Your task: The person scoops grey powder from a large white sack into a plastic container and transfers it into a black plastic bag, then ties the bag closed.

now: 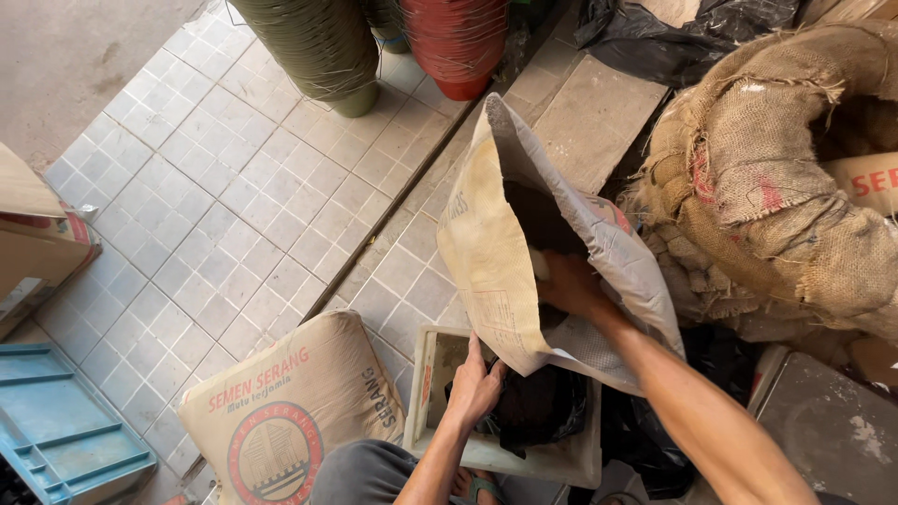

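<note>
Right hand [566, 281] reaches inside sack [524, 252], grip hidden, cannot tell. Left hand [475, 383] clutches black bag [538, 407] at tub's [426, 374] three o'clock. Sack looks limp, bulky; hold its mouth.

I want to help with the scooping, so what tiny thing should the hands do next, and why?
Probably draw the right hand out of the woven sack and down over the black bag. That hand is reaching inside the tilted sack, gripping something pale, perhaps a scoop. The left hand holds the black bag's edge inside the pale square tub, right under the sack's mouth.
</note>
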